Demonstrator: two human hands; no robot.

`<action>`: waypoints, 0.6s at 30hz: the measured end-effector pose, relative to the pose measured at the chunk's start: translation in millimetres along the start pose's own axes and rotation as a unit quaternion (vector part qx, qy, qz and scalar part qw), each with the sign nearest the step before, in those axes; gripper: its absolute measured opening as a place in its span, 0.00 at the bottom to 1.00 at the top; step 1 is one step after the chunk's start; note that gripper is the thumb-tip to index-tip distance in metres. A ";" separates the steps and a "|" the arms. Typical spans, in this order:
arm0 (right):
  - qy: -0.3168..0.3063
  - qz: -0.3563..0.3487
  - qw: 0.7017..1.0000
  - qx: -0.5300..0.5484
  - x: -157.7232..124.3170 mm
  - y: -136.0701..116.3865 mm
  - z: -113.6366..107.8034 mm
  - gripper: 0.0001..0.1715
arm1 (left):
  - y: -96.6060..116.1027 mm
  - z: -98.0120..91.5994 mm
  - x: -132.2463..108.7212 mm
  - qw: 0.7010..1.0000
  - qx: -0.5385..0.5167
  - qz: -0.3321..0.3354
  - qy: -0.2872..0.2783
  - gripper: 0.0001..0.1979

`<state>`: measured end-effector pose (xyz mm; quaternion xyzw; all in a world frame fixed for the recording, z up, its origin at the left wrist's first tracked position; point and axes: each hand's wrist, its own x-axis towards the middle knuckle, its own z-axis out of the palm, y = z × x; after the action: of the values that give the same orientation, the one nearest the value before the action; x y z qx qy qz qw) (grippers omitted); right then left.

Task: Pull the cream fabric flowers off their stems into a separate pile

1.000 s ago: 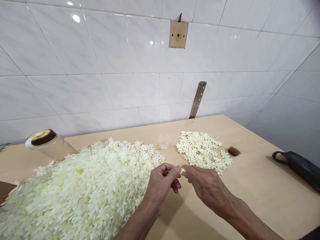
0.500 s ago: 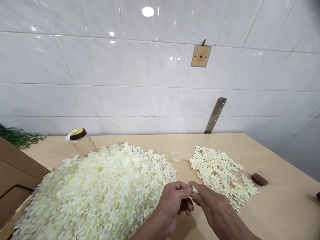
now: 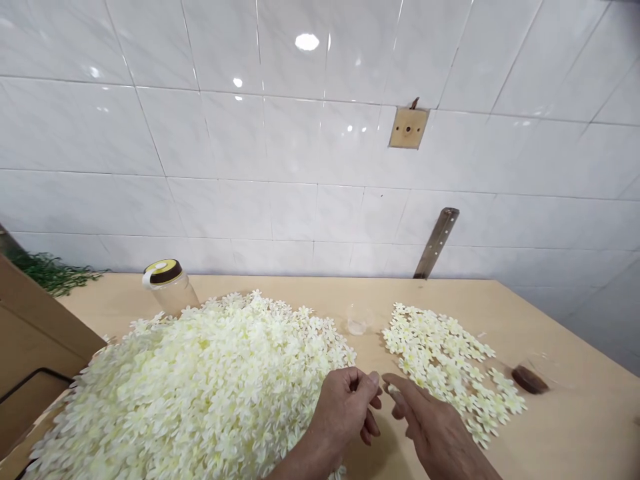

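My right hand (image 3: pixel 425 417) has its thumb and fingers pinched on a small pale artificial flower (image 3: pixel 393 388), mostly hidden by the fingers. Just left of it, my left hand (image 3: pixel 345 403) holds thumb and forefinger pressed together; whatever is between them is too small to make out. A narrow gap separates the two hands. To the left rises a large heap of white-yellow artificial flowers (image 3: pixel 210 373). On the right, beyond my right hand, a smaller group of the same flowers (image 3: pixel 440 353) lies spread out in a thin layer.
A clear jar with a dark and yellow lid (image 3: pixel 167 280) stands behind the heap. A small clear cup (image 3: pixel 357 323) sits between the flower groups. At right is a clear vessel with dark contents (image 3: pixel 530 380). A cardboard box (image 3: pixel 45 313) and green foliage (image 3: pixel 60 270) are at left.
My hands have moved apart from their touching position, the flower staying with my right hand. The view has shifted slightly, so the scene sits a little lower and to the right.
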<state>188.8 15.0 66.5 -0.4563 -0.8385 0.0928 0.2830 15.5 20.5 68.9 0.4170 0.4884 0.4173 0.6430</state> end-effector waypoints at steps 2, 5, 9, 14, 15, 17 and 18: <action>-0.016 -0.007 1.000 0.015 0.4 -0.5 2.1 0.26 | -2.9 2.0 0.0 1.000 -0.023 -0.001 -0.015 0.24; -0.049 -0.009 0.998 0.026 -1.8 -0.5 5.9 0.32 | -1.4 3.8 -2.2 0.996 -0.078 -0.003 -0.030 0.25; -0.059 0.046 0.995 0.065 -5.3 -1.8 2.2 0.28 | 6.9 4.9 -6.9 0.991 -0.131 -0.020 -0.033 0.25; 0.030 0.060 0.994 0.082 -2.4 0.1 -10.1 0.19 | 12.3 6.7 -7.3 0.985 -0.165 -0.044 -0.033 0.20; 0.047 0.055 0.994 0.080 -1.3 0.0 -10.7 0.19 | 12.2 7.3 -7.0 0.984 -0.169 -0.041 -0.028 0.19; 0.069 0.051 0.993 0.076 0.7 -2.5 -8.7 0.19 | 11.4 8.7 -6.6 0.983 -0.180 -0.026 -0.012 0.17; 0.074 0.054 0.993 0.074 1.7 -4.8 -6.1 0.19 | 10.8 9.5 -6.5 0.982 -0.187 -0.015 -0.001 0.17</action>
<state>188.0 13.0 74.2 -0.4839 -0.7803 0.1359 0.3721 22.2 16.4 82.6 0.2825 0.4075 0.4906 0.7165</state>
